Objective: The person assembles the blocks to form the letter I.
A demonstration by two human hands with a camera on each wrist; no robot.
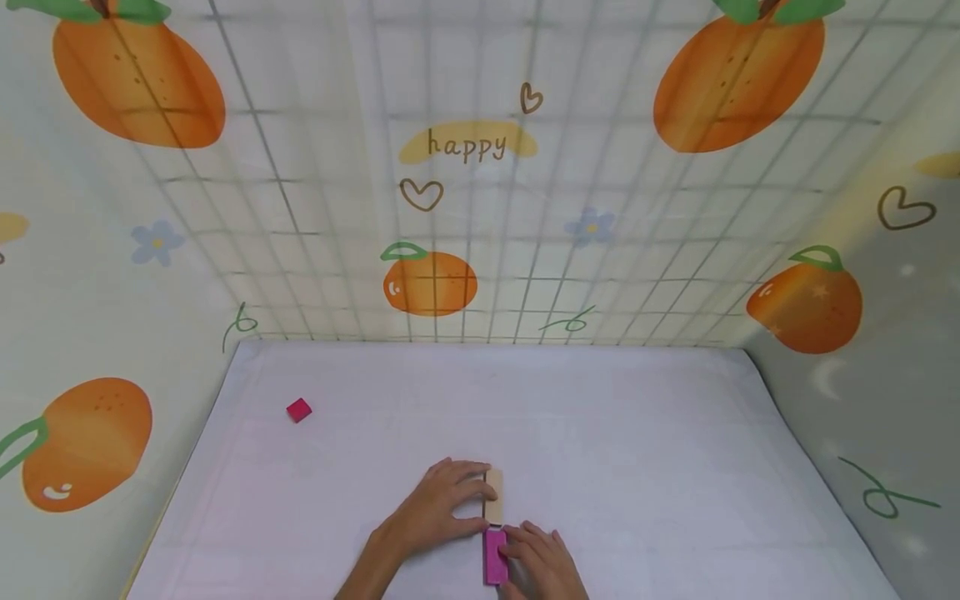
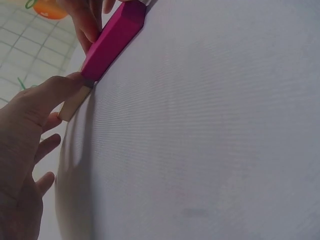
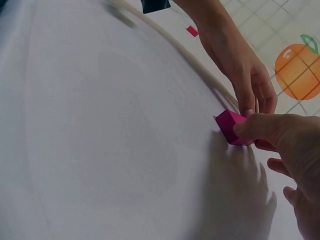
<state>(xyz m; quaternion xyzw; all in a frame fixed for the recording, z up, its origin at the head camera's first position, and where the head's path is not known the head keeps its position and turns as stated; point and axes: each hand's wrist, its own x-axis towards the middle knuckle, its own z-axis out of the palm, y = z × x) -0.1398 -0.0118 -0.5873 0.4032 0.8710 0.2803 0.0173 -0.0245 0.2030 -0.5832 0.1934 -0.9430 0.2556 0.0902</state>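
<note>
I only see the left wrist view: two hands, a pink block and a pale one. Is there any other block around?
Observer: Yes, the head view shows a small red block on the table, off to the person's left.
Operator: Is a hand touching it?
Observer: No, the left hand and right hand are both well apart from it.
Operator: Any words on the wall behind?
Observer: Yes, the backdrop carries the word "happy".

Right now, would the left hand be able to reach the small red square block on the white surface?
Probably yes: I see nothing between the left hand and the small red square block, though the hand would likely first have to release the pale rectangular wooden block.
</note>
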